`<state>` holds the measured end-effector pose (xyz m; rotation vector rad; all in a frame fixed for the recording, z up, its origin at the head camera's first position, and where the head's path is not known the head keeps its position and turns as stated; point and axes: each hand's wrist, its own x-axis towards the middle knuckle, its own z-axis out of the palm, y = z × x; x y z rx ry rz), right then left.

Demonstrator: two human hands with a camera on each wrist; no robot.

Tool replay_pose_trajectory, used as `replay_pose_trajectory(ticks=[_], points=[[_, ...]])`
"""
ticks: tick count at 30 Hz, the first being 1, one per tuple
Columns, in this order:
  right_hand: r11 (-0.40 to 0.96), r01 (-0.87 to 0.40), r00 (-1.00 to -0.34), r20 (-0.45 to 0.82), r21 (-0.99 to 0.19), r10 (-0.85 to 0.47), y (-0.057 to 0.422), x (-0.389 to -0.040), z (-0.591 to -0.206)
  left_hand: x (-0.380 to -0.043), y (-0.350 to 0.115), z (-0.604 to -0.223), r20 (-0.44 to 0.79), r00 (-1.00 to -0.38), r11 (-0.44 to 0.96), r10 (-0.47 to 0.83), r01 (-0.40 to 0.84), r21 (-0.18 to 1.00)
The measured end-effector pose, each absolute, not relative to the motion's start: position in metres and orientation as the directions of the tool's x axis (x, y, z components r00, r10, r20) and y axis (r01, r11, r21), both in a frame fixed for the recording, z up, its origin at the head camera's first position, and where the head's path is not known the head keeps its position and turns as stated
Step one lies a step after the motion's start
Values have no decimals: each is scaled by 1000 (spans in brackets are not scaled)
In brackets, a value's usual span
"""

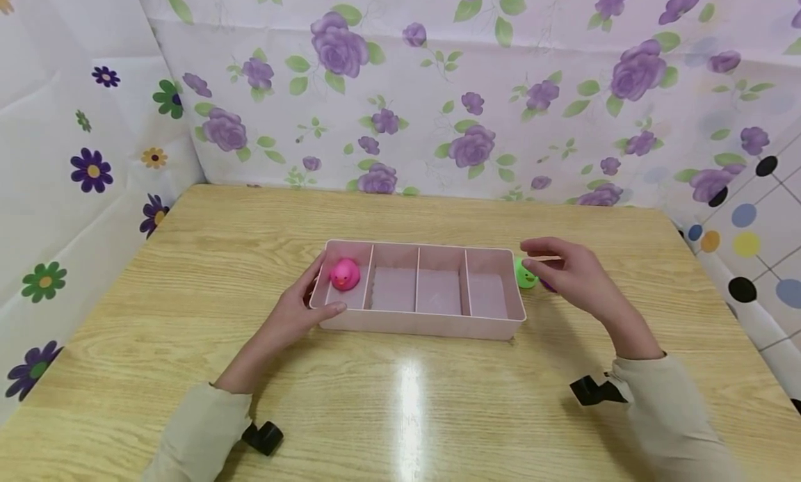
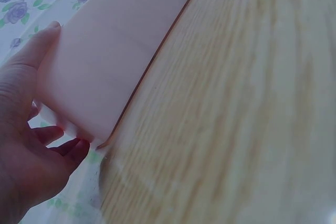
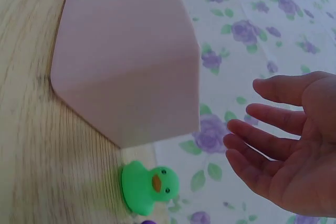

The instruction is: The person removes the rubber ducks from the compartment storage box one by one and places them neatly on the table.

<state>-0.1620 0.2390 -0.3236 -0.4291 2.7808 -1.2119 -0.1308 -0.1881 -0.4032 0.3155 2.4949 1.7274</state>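
A pale pink box (image 1: 413, 323) with a row of compartments lies lengthwise on the wooden table. Inside its leftmost compartment sits a pink rubber duck (image 1: 345, 275). My left hand (image 1: 294, 311) grips the box's left end, thumb on the front rim and fingers around the end wall. Beyond the right end of the box stands a green rubber duck (image 3: 142, 188), its orange beak showing. My right hand (image 1: 576, 270) hovers over it with fingers loosely extended and nothing held. Something purple (image 1: 548, 286) is mostly hidden behind this hand.
Light wood table (image 1: 263, 218) lies around the box. A white cloth with purple roses (image 1: 388, 85) hangs behind the far edge, and patterned cloths border the left and right sides. Black wrist mounts (image 1: 265, 437) stick out from both sleeves.
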Motion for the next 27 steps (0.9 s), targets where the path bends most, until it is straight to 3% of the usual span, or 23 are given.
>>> replay_pose_trajectory(ticks=[27], points=[[614, -398, -871, 71, -682, -486, 164, -174, -321, -130, -187, -400, 37, -975, 354, 219, 115, 928]])
